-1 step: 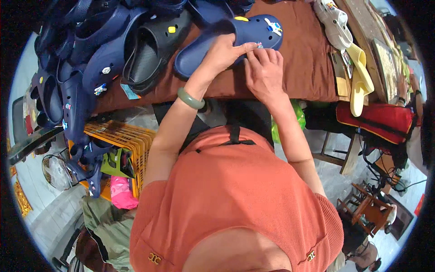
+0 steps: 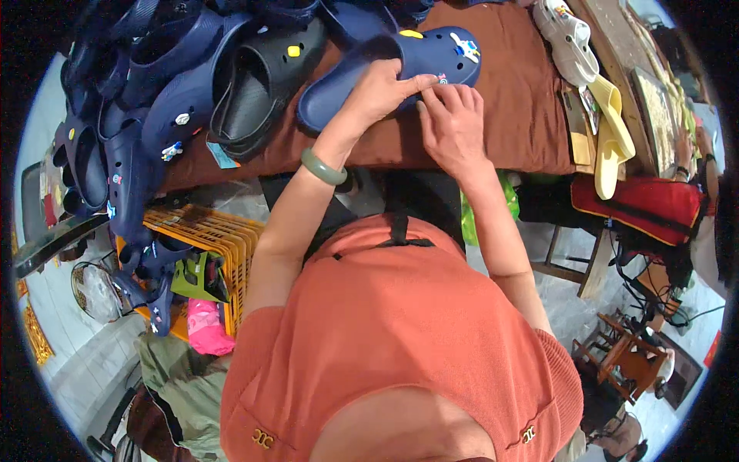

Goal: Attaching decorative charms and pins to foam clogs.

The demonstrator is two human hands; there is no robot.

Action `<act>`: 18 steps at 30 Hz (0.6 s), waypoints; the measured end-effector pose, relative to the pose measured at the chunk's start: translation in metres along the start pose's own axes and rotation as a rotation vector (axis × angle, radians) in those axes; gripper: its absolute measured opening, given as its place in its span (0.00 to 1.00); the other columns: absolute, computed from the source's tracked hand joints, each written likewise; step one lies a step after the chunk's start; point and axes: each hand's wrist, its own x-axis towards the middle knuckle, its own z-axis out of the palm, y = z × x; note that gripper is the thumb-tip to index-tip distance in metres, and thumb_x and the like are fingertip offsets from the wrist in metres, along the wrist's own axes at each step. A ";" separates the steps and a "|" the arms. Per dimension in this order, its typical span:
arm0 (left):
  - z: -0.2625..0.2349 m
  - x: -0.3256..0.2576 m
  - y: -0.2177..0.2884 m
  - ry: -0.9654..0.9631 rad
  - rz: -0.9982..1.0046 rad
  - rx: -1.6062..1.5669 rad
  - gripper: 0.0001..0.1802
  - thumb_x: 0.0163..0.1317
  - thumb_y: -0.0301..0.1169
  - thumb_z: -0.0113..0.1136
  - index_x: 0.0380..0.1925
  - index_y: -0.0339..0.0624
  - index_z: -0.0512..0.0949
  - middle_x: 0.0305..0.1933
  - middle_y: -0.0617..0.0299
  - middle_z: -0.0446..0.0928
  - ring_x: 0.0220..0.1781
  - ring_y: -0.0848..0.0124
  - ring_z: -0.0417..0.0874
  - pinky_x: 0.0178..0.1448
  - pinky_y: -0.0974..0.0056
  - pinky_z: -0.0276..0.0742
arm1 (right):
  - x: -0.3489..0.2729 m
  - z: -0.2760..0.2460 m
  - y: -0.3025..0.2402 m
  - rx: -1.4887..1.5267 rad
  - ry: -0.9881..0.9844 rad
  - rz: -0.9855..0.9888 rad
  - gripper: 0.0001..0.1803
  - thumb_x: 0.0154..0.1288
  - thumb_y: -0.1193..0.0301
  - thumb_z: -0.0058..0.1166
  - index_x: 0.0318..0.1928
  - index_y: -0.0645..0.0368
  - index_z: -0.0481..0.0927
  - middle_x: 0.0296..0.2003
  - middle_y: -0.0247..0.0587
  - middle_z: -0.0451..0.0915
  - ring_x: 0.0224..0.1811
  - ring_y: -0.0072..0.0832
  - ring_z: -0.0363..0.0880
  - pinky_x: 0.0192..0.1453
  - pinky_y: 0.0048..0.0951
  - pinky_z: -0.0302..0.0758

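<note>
A blue clog point(image 2: 362, 63) lies on the brown cloth in front of me, toe to the right. White-and-blue and yellow charms sit on its upper, and a small pinkish charm point(image 2: 442, 78) is on its near side. My left hand point(image 2: 379, 91), a green bangle on its wrist, grips the clog with fingers reaching inside the opening, hidden. Its thumb stretches to the small charm. My right hand point(image 2: 454, 123) is closed at the clog's near side, fingers bent with their tips against its edge beside the left thumb. Whether something small is between them is hidden.
A black clog point(image 2: 258, 92) with a yellow charm stands left of the held one, beside piled blue clogs point(image 2: 181, 108). A white clog point(image 2: 568, 42) and a pale yellow slipper point(image 2: 612, 127) lie on the right. Below left is an orange crate point(image 2: 223, 239); a red bag point(image 2: 639, 208) lies right.
My right hand has shifted very slightly to the right and downward. The left hand and the blue clog stay almost in place.
</note>
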 end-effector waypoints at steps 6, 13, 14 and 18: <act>-0.011 -0.022 -0.001 -0.219 0.036 -0.049 0.18 0.54 0.38 0.64 0.40 0.36 0.81 0.32 0.59 0.82 0.35 0.73 0.79 0.43 0.64 0.74 | -0.025 -0.006 0.052 0.618 0.259 0.503 0.07 0.64 0.73 0.55 0.38 0.64 0.83 0.35 0.41 0.82 0.38 0.24 0.79 0.44 0.24 0.74; -0.015 -0.050 0.023 -0.128 -0.101 -0.008 0.17 0.56 0.30 0.64 0.44 0.32 0.79 0.39 0.64 0.81 0.41 0.78 0.78 0.49 0.68 0.75 | 0.000 0.033 0.141 0.320 -0.134 0.648 0.15 0.62 0.62 0.55 0.44 0.58 0.82 0.39 0.47 0.81 0.41 0.38 0.81 0.48 0.33 0.75; -0.016 -0.050 0.020 -0.123 -0.112 0.009 0.16 0.56 0.30 0.64 0.43 0.32 0.80 0.39 0.64 0.81 0.41 0.78 0.79 0.49 0.69 0.75 | 0.013 0.046 0.150 0.348 -0.145 0.620 0.16 0.61 0.59 0.56 0.44 0.56 0.82 0.40 0.47 0.80 0.42 0.39 0.80 0.49 0.35 0.74; -0.016 -0.050 0.017 -0.142 -0.161 -0.039 0.16 0.55 0.30 0.65 0.43 0.32 0.80 0.39 0.64 0.81 0.40 0.78 0.78 0.48 0.69 0.75 | 0.038 0.081 0.158 -0.039 -0.048 0.333 0.16 0.59 0.56 0.57 0.43 0.49 0.83 0.41 0.44 0.80 0.45 0.38 0.77 0.49 0.38 0.72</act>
